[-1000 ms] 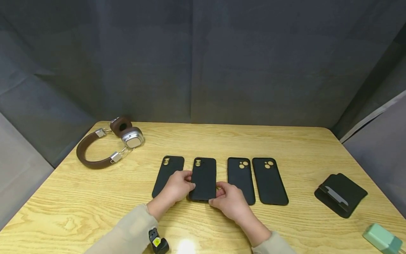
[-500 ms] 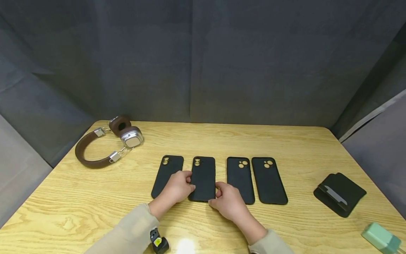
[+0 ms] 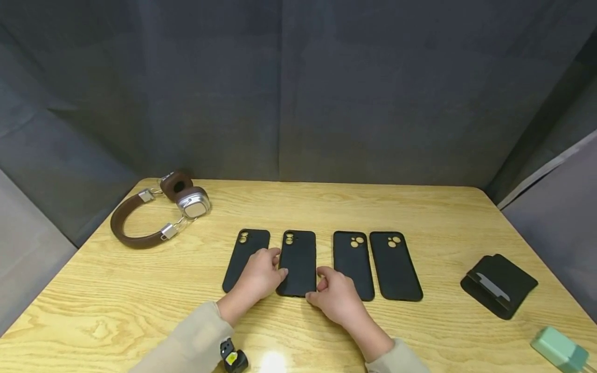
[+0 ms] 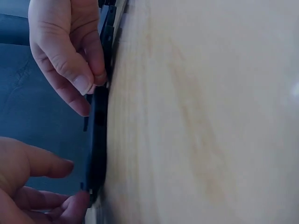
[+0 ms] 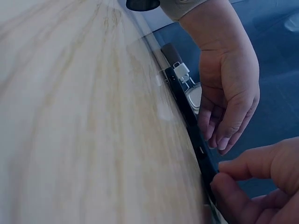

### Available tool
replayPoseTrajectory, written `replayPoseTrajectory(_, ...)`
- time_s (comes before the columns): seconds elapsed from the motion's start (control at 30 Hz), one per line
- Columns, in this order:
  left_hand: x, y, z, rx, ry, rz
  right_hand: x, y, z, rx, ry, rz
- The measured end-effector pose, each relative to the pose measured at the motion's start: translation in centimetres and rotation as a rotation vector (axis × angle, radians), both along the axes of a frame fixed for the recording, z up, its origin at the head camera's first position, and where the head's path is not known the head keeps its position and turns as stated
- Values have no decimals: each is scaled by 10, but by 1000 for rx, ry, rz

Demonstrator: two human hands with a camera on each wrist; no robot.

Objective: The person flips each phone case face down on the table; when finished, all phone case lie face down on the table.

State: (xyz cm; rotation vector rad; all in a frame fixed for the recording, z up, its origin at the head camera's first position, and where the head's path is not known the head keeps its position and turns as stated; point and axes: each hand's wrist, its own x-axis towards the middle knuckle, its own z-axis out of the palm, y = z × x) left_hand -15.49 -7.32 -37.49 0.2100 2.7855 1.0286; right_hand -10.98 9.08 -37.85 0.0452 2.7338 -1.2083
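A black phone case [image 3: 298,261] lies on the wooden table, its camera holes at the top left. At its lower right corner my right hand [image 3: 337,294] pinches the edge between thumb and finger; the right wrist view shows this grip [image 5: 268,184] up close. My left hand [image 3: 261,272] is at the left edge, fingers loosely bent. In the left wrist view its thumb stands off the case while other fingertips touch the edge. Another black phone case [image 3: 239,264] lies to the left, partly hidden behind that hand.
To the right lie two more black phone cases, an inner one [image 3: 352,251] and an outer one [image 3: 396,267]. Brown headphones [image 3: 140,241] rest at the back left. A dark card wallet [image 3: 508,282] and a mint-green block [image 3: 557,347] sit on the right. Behind the table [image 3: 420,207] hangs dark cloth.
The case between my hands has settled flat, the dark gap under its lower edge shrinking. My left index finger has drawn back slightly from the case; the right hand stays nearly still.
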Motion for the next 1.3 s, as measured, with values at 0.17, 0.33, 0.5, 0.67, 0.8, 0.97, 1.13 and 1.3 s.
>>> replayPoseTrajectory(0.17,3,3,6,72,75,-18,3,5,6,-52,10,-37)
replayPoseTrajectory(0.33,4,9,7,198,105,-47,4,13,12,-127,8,-73)
replayPoseTrajectory(0.5,4,16,5,335,69,-71,6,26,17,-143,5,-114)
replayPoseTrajectory(0.67,4,24,3,436,5,-108,11,41,18,-122,11,-147)
replayPoseTrajectory(0.8,3,29,3,466,-41,-128,15,52,18,-112,2,-171)
replayPoseTrajectory(0.97,1,39,0,500,-85,-149,17,66,18,-92,-15,-196)
replayPoseTrajectory(1.13,-2,50,-4,527,-114,-152,18,79,17,-63,-14,-187)
replayPoseTrajectory(1.3,-1,59,-6,533,-148,-153,19,88,14,-17,-16,-175)
